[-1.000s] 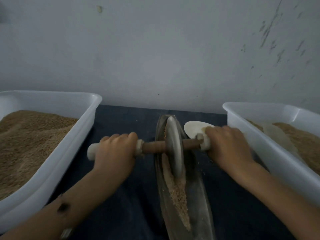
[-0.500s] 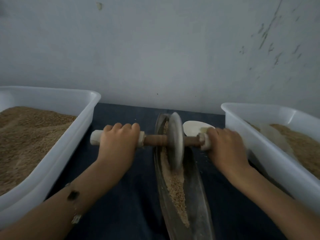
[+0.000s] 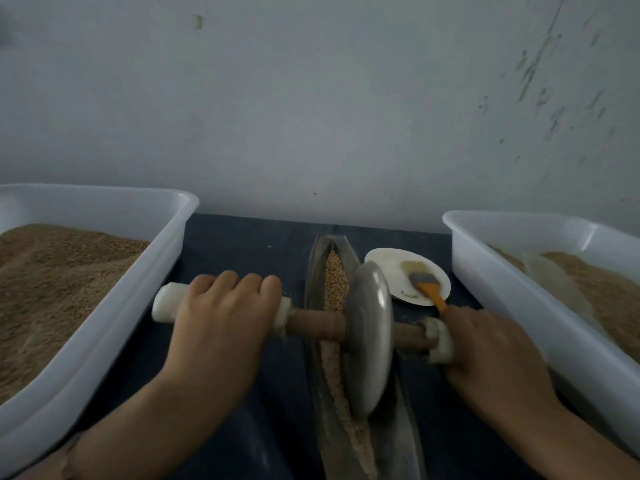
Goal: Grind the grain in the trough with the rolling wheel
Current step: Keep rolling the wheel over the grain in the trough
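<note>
Both hands grip the axle of the rolling wheel (image 3: 367, 336): the left hand (image 3: 221, 327) has its fingers curled over the white-wrapped left end, and the right hand (image 3: 485, 348) is closed round the right end, its fingers hidden beneath. The metal wheel stands on edge in the narrow trough (image 3: 405, 441), about midway along it. Grain (image 3: 334, 282) lies in the groove, whole kernels on the far side of the wheel and a paler, finer line on the near side.

Surface: a dark blue covering (image 3: 242, 251) over the table, set against a pale wall (image 3: 311, 98) with dark scuffs at upper right.

Surroundings: two white plastic tubs, the left tub (image 3: 145, 296) and the right tub (image 3: 485, 271), flank the trough, each holding brown grain. One small white dish (image 3: 384, 268) sits just right of the trough's far end, with one orange-handled brush (image 3: 427, 287) resting on it. The right hand partly covers the brush handle's near end.

Count: two hands, two tubs, one trough, one wheel, one dish, one brush.
</note>
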`<state>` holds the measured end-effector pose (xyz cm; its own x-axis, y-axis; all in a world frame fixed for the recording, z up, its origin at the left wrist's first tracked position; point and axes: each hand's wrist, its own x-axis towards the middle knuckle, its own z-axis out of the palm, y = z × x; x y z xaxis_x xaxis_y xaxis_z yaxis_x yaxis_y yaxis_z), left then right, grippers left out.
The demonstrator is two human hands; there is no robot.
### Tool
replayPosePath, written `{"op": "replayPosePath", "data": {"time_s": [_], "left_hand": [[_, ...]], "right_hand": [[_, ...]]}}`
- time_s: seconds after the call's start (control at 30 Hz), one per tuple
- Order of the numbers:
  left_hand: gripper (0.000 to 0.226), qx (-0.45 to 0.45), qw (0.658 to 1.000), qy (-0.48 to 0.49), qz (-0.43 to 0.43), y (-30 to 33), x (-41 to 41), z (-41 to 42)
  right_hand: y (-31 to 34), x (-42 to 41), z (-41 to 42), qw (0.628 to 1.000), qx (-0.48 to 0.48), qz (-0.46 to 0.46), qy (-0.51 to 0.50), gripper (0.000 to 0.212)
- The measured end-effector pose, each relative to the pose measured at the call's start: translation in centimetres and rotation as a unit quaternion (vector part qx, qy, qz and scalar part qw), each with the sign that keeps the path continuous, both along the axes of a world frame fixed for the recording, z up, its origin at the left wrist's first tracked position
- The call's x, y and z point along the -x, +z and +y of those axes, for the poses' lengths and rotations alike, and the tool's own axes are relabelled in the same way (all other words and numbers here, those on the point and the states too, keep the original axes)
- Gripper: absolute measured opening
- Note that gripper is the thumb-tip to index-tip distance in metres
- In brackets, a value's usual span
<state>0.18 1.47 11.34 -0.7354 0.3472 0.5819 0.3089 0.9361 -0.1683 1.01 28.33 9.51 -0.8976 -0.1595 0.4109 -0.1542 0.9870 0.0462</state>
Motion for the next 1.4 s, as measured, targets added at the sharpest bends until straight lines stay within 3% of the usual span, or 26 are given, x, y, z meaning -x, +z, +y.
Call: {"op": "replayPosePath", "data": {"time_s": [0.1,0.2,0.4,0.57,0.8,0.9,1.03,1.2,1.4], "left_hand": [[0.046,0.029,0.998,0.048,-0.027,0.1,3.3,0.5],[0.033,0.056,0.991,0.116,-0.032,0.3,7.4,0.6],[0.022,-0.009,0.990,0.129,-0.060,1.0,10.7,0.7],[0.033,0.016,0.993,0.108,-0.043,0.3,6.3,0.9],[0.062,0.008,0.998,-0.044,-0.050,0.6,-2.8,-1.8],[0.065,0.019,0.997,-0.062,-0.047,0.7,-3.3,-2.1],[0.058,-0.009,0.999,-0.031,-0.029,-0.3,-1.4,-1.7],[0.038,-0.023,0.995,0.080,-0.057,-0.9,5.2,-0.8],[0.012,-0.032,0.983,0.161,-0.088,0.5,10.3,0.3]], "right_hand": [[-0.6,3.4,0.3,0.999,0.019,0.043,-0.005,0.023],[-0.8,7.3,0.3,0.996,0.001,0.090,0.005,0.014],[0.2,12.1,-0.3,0.992,-0.015,0.114,-0.051,0.022],[-0.4,7.6,0.4,0.997,-0.009,0.064,-0.033,0.010],[0.3,-1.2,2.2,0.998,-0.052,-0.028,0.002,0.062],[0.5,-2.0,2.7,0.998,-0.057,-0.019,0.020,0.060],[-0.2,0.0,2.2,0.998,-0.040,0.033,0.030,0.056],[0.3,6.3,0.8,0.995,-0.018,0.097,-0.017,0.017],[1.7,12.5,-0.4,0.992,-0.031,0.069,-0.099,0.013]]}}
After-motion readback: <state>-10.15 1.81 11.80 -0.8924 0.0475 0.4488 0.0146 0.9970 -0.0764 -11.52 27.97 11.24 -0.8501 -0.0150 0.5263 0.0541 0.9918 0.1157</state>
